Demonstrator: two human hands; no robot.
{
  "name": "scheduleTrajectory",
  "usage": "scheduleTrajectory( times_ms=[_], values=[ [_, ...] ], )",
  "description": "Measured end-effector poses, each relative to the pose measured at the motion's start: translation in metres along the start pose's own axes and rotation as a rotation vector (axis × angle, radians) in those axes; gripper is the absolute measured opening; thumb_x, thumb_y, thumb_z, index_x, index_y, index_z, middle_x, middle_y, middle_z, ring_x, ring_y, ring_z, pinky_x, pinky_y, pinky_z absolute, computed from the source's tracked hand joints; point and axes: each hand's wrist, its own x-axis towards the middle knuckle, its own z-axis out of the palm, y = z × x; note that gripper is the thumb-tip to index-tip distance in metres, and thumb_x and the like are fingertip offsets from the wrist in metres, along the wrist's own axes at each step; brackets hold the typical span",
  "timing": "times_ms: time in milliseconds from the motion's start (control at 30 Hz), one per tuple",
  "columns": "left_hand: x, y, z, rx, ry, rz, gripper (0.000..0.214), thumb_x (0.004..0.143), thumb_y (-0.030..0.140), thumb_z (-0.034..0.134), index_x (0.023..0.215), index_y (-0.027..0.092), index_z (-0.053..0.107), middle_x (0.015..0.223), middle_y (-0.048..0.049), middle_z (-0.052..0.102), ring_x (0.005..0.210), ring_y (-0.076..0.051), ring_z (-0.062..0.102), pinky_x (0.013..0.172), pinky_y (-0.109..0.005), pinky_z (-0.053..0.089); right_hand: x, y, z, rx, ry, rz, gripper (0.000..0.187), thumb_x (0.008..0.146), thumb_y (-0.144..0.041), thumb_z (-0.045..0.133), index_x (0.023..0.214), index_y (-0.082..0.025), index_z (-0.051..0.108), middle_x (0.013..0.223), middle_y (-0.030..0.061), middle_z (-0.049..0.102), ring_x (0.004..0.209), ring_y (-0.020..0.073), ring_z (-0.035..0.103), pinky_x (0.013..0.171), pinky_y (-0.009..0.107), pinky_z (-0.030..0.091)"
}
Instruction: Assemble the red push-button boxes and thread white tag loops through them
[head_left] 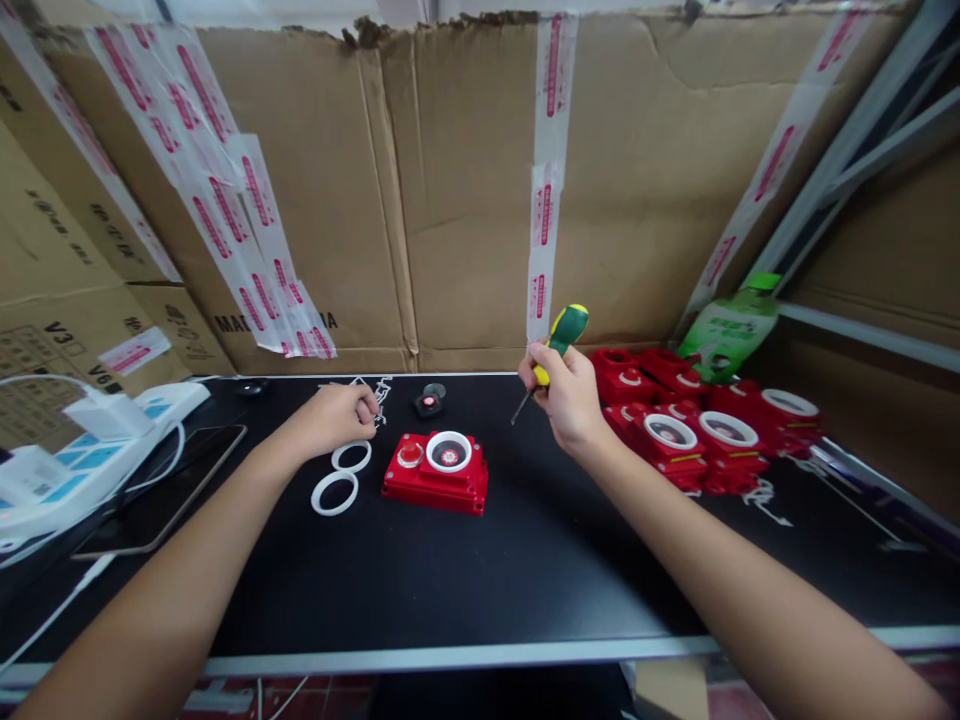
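My right hand (pixel 568 395) is closed round a green and yellow screwdriver (pixel 556 345), its tip raised above the black table (pixel 465 580). My left hand (pixel 339 415) rests on the table with its fingers pinched by a small pile of white plastic bits (pixel 381 393); what it holds is too small to name. Between the hands lies a red device box (pixel 436 472) with a white ring and a red button on top. Two loose white rings (pixel 343 476) lie just left of the box.
A heap of several red boxes (pixel 701 430) fills the right of the table, with a green pouch (pixel 731 325) behind. A small black part (pixel 429 400) lies at the back. A phone (pixel 161 490), white power strip (pixel 90 445) and cables sit left. Cardboard walls (pixel 465 190) stand behind.
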Motion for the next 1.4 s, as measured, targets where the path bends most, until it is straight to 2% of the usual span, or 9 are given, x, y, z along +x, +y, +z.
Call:
scheduleTrajectory(
  times_ms=[200,367,533,633,733,800,1000,1200,1400],
  values=[
    [-0.002,0.003,0.004,-0.016,-0.011,0.028,0.013,0.072,0.028,0.067,0.084,0.024,0.073,0.079,0.0025,0.079,0.076,-0.02,0.074,0.07,-0.029,0.05,0.0,-0.001,0.0,0.003,-0.007,-0.012,0.026,0.09,-0.041,0.063,0.077,-0.022,0.051,0.056,-0.0056,0.052,0.044,0.0065,0.029,0.041,0.024,0.016],
    [-0.001,0.001,0.01,-0.066,0.021,0.03,0.019,0.068,0.019,0.064,0.085,0.024,0.07,0.075,0.0037,0.078,0.071,-0.018,0.073,0.069,-0.029,0.051,-0.001,-0.001,-0.001,0.002,-0.031,-0.003,0.024,0.091,-0.041,0.062,0.079,-0.023,0.052,0.058,-0.0051,0.054,0.044,0.0069,0.032,0.042,0.024,0.018],
    [-0.009,0.032,-0.001,-0.162,0.159,0.062,0.027,0.068,0.02,0.066,0.095,0.022,0.063,0.078,0.002,0.073,0.071,-0.017,0.068,0.069,-0.029,0.054,-0.001,-0.005,-0.002,-0.122,-0.07,-0.065,0.028,0.093,-0.048,0.063,0.084,-0.023,0.054,0.061,-0.0048,0.057,0.048,0.0087,0.04,0.046,0.025,0.028],
    [-0.02,0.063,-0.005,-0.347,0.219,0.187,0.018,0.078,0.025,0.066,0.095,0.021,0.061,0.087,0.0,0.07,0.071,-0.014,0.065,0.071,-0.027,0.056,-0.006,-0.016,-0.003,-0.251,-0.24,-0.072,0.033,0.095,-0.05,0.064,0.079,-0.021,0.059,0.049,-0.0067,0.051,0.045,0.0093,0.043,0.05,0.026,0.034],
    [-0.032,0.089,-0.001,-0.5,0.323,0.361,0.014,0.082,0.021,0.069,0.094,0.021,0.061,0.092,-0.0015,0.069,0.079,-0.016,0.068,0.078,-0.03,0.058,-0.014,-0.03,-0.002,-0.428,-0.52,0.051,0.039,0.093,-0.053,0.07,0.078,-0.017,0.07,0.044,-0.0073,0.048,0.041,0.0086,0.043,0.049,0.025,0.034],
    [-0.039,0.101,0.004,-0.514,0.373,0.431,0.02,0.084,0.019,0.072,0.098,0.021,0.06,0.094,-0.0017,0.07,0.085,-0.017,0.07,0.084,-0.033,0.059,-0.018,-0.036,0.001,-0.489,-0.604,0.089,0.039,0.09,-0.054,0.075,0.084,-0.016,0.076,0.046,-0.0072,0.05,0.042,0.0082,0.044,0.049,0.024,0.034],
    [-0.051,0.118,0.01,-0.401,0.451,0.522,0.025,0.086,0.017,0.076,0.104,0.023,0.06,0.099,-0.0027,0.072,0.095,-0.02,0.072,0.094,-0.038,0.06,-0.025,-0.033,0.01,-0.416,-0.702,0.141,0.036,0.084,-0.048,0.082,0.092,-0.013,0.081,0.059,-0.0024,0.063,0.045,0.0076,0.048,0.048,0.023,0.036],
    [-0.053,0.123,0.01,-0.273,0.539,0.585,0.02,0.087,0.016,0.075,0.1,0.024,0.062,0.099,-0.0034,0.071,0.099,-0.022,0.07,0.092,-0.039,0.059,-0.027,-0.03,0.014,-0.416,-0.72,0.196,0.028,0.084,-0.04,0.081,0.086,-0.012,0.081,0.052,-0.0043,0.058,0.045,0.0073,0.045,0.048,0.022,0.034],
    [-0.055,0.124,0.012,-0.295,0.507,0.597,0.02,0.088,0.017,0.075,0.103,0.024,0.062,0.103,-0.0039,0.072,0.105,-0.023,0.071,0.096,-0.04,0.059,-0.026,-0.032,0.01,-0.4,-0.75,0.243,0.026,0.082,-0.039,0.082,0.081,-0.014,0.079,0.054,-0.004,0.059,0.047,0.0072,0.044,0.05,0.023,0.033]
  ],
)
